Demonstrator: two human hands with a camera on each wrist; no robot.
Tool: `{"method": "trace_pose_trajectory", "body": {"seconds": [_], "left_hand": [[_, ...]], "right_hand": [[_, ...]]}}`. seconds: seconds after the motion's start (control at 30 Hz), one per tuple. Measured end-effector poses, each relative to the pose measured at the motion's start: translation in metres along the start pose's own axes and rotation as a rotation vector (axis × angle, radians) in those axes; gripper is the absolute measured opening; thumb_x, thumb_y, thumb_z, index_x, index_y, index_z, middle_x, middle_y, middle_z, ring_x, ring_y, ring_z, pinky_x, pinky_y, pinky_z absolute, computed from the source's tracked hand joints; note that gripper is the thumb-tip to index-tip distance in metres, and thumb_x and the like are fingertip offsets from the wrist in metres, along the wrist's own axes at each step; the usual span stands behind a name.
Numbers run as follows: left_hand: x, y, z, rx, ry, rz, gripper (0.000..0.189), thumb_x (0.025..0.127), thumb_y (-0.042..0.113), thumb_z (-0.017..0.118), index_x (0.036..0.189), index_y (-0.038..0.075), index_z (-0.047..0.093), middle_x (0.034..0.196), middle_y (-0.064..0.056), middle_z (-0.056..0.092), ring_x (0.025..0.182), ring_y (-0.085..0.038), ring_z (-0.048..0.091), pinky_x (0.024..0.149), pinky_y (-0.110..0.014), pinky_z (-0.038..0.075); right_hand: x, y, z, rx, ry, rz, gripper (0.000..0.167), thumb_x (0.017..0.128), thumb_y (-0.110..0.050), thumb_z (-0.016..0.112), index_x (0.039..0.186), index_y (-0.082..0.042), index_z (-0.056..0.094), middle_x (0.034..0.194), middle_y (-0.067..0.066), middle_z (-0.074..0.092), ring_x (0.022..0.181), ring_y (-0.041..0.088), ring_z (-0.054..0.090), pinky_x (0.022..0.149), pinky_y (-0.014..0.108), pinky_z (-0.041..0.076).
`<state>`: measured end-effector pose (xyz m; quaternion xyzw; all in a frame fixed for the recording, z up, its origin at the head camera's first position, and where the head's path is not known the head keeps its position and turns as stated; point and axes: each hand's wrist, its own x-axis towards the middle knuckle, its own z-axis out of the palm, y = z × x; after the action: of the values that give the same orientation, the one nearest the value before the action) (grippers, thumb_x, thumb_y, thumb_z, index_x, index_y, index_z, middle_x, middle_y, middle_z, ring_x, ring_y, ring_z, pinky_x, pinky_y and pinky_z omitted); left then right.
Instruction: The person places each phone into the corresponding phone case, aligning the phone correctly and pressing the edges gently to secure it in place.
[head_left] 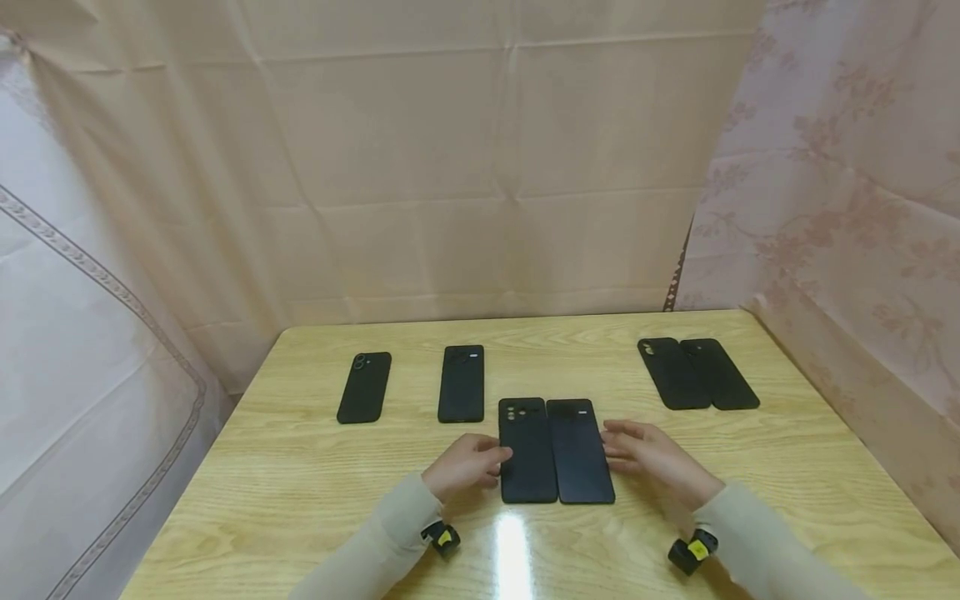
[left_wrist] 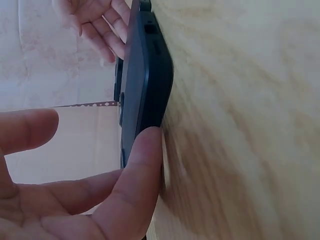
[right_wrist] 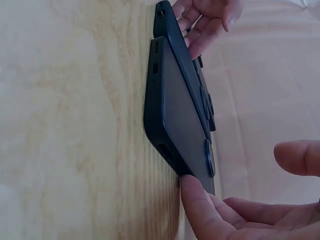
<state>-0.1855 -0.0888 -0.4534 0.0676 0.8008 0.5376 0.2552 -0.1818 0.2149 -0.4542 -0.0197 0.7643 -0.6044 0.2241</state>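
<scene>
Two black phone cases lie side by side at the front middle, their long edges together. The left phone case [head_left: 528, 458] shows round camera holes near its top; the right phone case [head_left: 581, 454] has a small white mark there. My left hand [head_left: 467, 465] is at the left case's outer side, fingertips [left_wrist: 147, 145] touching its edge and thumb raised apart from it. On the other side, my right hand [head_left: 651, 457] has its fingertips [right_wrist: 191, 186] against the right case's outer edge, its thumb [right_wrist: 300, 157] held away.
Behind them lie a black phone case [head_left: 364, 390] with camera rings at the left and another black case [head_left: 461, 387] near the middle. An adjoining black pair, a left case [head_left: 675, 375] and a right case [head_left: 720, 375], lies at the back right. Curtains [head_left: 480, 167] surround the wooden table [head_left: 300, 500].
</scene>
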Motion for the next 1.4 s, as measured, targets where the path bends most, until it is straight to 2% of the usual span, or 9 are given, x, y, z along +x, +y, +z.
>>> {"method": "trace_pose_trajectory", "body": {"seconds": [0.27, 0.43, 0.57, 0.93, 1.17, 1.4], "left_hand": [[-0.014, -0.006, -0.006, 0.018, -0.021, 0.02, 0.051, 0.099, 0.027, 0.055, 0.128, -0.015, 0.051, 0.124, -0.027, 0.06, 0.101, -0.03, 0.067, 0.083, -0.041, 0.059], [-0.021, -0.009, -0.009, 0.025, -0.026, -0.004, 0.049, 0.099, 0.028, 0.055, 0.126, -0.013, 0.055, 0.118, -0.022, 0.064, 0.097, -0.026, 0.068, 0.082, -0.039, 0.06], [-0.024, -0.011, -0.01, 0.026, -0.024, -0.01, 0.048, 0.099, 0.027, 0.054, 0.125, -0.013, 0.056, 0.116, -0.02, 0.065, 0.097, -0.025, 0.067, 0.082, -0.04, 0.06], [-0.031, -0.013, -0.009, 0.019, -0.025, -0.022, 0.047, 0.099, 0.028, 0.055, 0.125, -0.012, 0.057, 0.114, -0.019, 0.066, 0.096, -0.025, 0.067, 0.083, -0.04, 0.059], [-0.032, -0.012, -0.008, 0.023, 0.018, -0.004, 0.051, 0.1, 0.028, 0.053, 0.129, -0.015, 0.053, 0.122, -0.027, 0.063, 0.102, -0.033, 0.068, 0.088, -0.045, 0.057], [-0.035, -0.009, -0.003, -0.032, 0.081, 0.009, 0.057, 0.1, 0.028, 0.053, 0.135, -0.017, 0.045, 0.134, -0.032, 0.054, 0.114, -0.039, 0.063, 0.094, -0.047, 0.054]], "right_hand": [[-0.007, 0.001, 0.006, 0.003, -0.038, 0.002, 0.058, 0.105, -0.02, 0.044, 0.147, 0.015, 0.024, 0.146, 0.036, 0.038, 0.127, 0.038, 0.054, 0.099, 0.04, 0.053], [-0.01, 0.001, 0.01, 0.006, -0.034, 0.023, 0.061, 0.103, -0.023, 0.047, 0.146, 0.014, 0.026, 0.143, 0.034, 0.043, 0.121, 0.035, 0.059, 0.096, 0.04, 0.054], [-0.012, 0.003, 0.012, 0.009, -0.042, 0.033, 0.061, 0.103, -0.021, 0.048, 0.146, 0.015, 0.026, 0.141, 0.035, 0.045, 0.116, 0.032, 0.063, 0.093, 0.04, 0.056], [-0.018, 0.003, 0.014, 0.035, -0.069, 0.035, 0.062, 0.102, -0.021, 0.048, 0.145, 0.017, 0.025, 0.141, 0.035, 0.046, 0.114, 0.027, 0.064, 0.092, 0.038, 0.057], [-0.018, 0.004, 0.013, 0.004, -0.038, 0.026, 0.062, 0.103, -0.023, 0.048, 0.145, 0.017, 0.027, 0.142, 0.035, 0.044, 0.121, 0.034, 0.06, 0.096, 0.04, 0.054], [-0.025, 0.0, 0.019, -0.013, 0.012, 0.009, 0.058, 0.103, -0.021, 0.047, 0.145, 0.016, 0.029, 0.146, 0.035, 0.039, 0.127, 0.041, 0.053, 0.101, 0.042, 0.051]]}}
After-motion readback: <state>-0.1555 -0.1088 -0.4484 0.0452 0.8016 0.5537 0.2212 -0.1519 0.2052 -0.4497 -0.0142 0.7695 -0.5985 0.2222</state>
